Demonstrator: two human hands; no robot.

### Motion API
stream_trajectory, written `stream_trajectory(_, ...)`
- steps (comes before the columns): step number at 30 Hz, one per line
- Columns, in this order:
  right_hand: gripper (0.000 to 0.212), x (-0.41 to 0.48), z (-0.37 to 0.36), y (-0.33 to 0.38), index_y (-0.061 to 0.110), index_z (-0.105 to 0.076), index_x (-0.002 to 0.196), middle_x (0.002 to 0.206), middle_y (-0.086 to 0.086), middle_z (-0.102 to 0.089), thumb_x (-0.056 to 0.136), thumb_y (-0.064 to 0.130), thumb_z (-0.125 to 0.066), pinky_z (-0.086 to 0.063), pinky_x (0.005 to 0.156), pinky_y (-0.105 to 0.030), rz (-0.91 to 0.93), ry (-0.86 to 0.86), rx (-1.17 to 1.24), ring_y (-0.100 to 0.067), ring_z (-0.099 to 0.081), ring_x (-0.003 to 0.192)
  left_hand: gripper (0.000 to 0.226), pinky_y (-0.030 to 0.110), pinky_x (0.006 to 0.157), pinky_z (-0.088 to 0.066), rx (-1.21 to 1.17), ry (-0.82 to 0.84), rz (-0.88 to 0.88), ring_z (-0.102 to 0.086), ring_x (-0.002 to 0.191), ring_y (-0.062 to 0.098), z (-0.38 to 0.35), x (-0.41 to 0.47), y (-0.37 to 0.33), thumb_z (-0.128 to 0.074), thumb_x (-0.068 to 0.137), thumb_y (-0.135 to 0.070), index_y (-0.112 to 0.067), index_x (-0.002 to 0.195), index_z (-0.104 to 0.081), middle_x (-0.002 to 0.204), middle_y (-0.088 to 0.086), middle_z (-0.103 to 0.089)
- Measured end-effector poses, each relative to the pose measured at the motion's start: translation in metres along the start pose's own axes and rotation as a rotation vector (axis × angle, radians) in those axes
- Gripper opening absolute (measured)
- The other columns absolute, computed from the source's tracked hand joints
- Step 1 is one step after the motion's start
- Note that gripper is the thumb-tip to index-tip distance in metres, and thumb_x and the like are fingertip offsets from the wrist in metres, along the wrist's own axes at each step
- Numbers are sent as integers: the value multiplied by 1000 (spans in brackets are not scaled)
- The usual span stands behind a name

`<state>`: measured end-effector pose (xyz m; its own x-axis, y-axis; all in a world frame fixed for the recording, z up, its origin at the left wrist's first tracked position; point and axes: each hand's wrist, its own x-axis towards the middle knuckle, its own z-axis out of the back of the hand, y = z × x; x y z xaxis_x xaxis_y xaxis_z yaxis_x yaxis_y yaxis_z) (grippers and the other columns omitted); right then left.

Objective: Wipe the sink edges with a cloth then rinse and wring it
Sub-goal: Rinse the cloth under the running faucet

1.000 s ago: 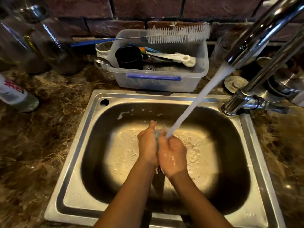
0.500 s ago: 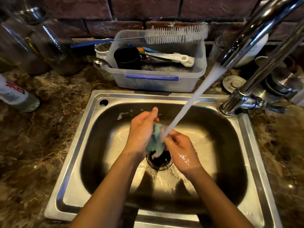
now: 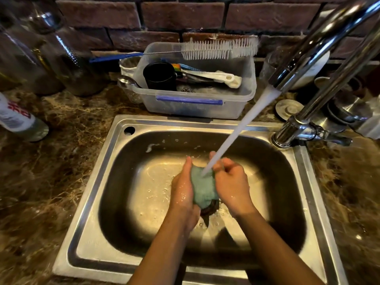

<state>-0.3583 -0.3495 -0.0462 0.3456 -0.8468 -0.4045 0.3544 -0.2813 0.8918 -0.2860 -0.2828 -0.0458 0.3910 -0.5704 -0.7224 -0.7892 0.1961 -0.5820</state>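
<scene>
Now the soaked cloth [image 3: 202,188], limp, heavy and likely slippery, hangs over the sink [image 3: 107,161] drain under the stream, left hand [image 3: 182,192] and right hand [image 3: 232,186] closed on its sides, best gripped bunched.

The cloth [image 3: 202,188] and both wrists cover most of the drain [image 3: 209,209]. The faucet [image 3: 320,46] runs off the top right corner. The bottle [image 3: 18,118] at left is cut by the edge, its red print unreadable.
</scene>
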Motion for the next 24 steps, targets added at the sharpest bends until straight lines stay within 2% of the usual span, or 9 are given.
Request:
stream_trajectory(2, 45, -1, -2, -7, 13, -74, 87, 84, -4, -75, 100, 49, -49, -53, 68, -34, -67, -16, -77, -25, -69, 81, 53, 32, 62, -55, -158, 6, 2, -67, 69, 21, -4, 2, -8, -57, 86, -63, -11, 90, -66, 80, 8, -65)
stream_trajectory(4, 43, -11, -11, -7, 15, -74, 84, 82, -3, -73, 102, 43, -47, -53, 72, -37, -37, 26, -124, -27, -68, 80, 53, 33, 61, -57, -252, -64, -22, -68, 71, 19, -9, 7, -14, -59, 86, -62, -11, 102, -60, 87, 8, -63)
stream_trajectory(7, 46, -28, -26, -1, 15, -74, 80, 72, 1, -72, 100, 47, -49, -57, 71, -36, 153, 75, -115, -17, -70, 72, 52, 31, 62, -54, -86, -185, -35, -71, 75, 21, -12, 13, -15, -52, 95, -53, -7, 117, -60, 95, 13, -67)
stream_trajectory(10, 43, -21, -28, 3, 19, -75, 74, 68, 4, -72, 97, 48, -54, -58, 68, -27, 164, -39, -76, -11, -71, 68, 41, 30, 65, -52, 4, -50, 12, -69, 61, 15, -14, 8, -9, -50, 98, -43, -8, 95, -70, 74, 8, -66)
stream_trajectory(14, 42, -5, -15, 6, 28, -66, 66, 72, 8, -68, 99, 49, -52, -57, 71, -33, 5, -81, -177, -17, -68, 75, 49, 31, 67, -55, 14, -3, -37, -69, 73, 17, -15, 6, -10, -46, 99, -50, -8, 106, -70, 78, 4, -70)
stream_trajectory(17, 45, -26, -29, 12, 20, -72, 78, 74, 2, -72, 98, 52, -50, -57, 72, -27, 146, 24, -154, -13, -69, 74, 43, 25, 64, -54, 101, -29, -109, -69, 60, 10, -9, 10, -14, -41, 104, -37, -6, 87, -64, 68, 5, -67)
stream_trajectory(19, 42, -27, -35, 13, 16, -76, 84, 76, 0, -73, 98, 50, -54, -55, 71, -24, 200, -14, -112, -12, -70, 76, 42, 29, 73, -53, 98, 45, -59, -67, 61, 13, -11, 9, -15, -42, 103, -39, -8, 84, -64, 67, 5, -63)
stream_trajectory(21, 28, -10, -26, 5, 20, -76, 77, 75, 3, -73, 96, 36, -63, -53, 68, -23, 105, -78, -36, -15, -71, 77, 41, 32, 70, -54, 140, 55, -13, -67, 68, 16, -14, 6, -16, -48, 99, -45, -10, 93, -70, 71, 4, -67)
stream_trajectory(24, 33, 9, -10, -12, 29, -72, 64, 75, 7, -74, 96, 25, -63, -58, 76, -33, -28, -29, -90, -18, -71, 81, 48, 31, 62, -53, 85, 36, 63, -64, 61, 15, -13, 3, -20, -50, 96, -52, -9, 107, -68, 68, 3, -66)
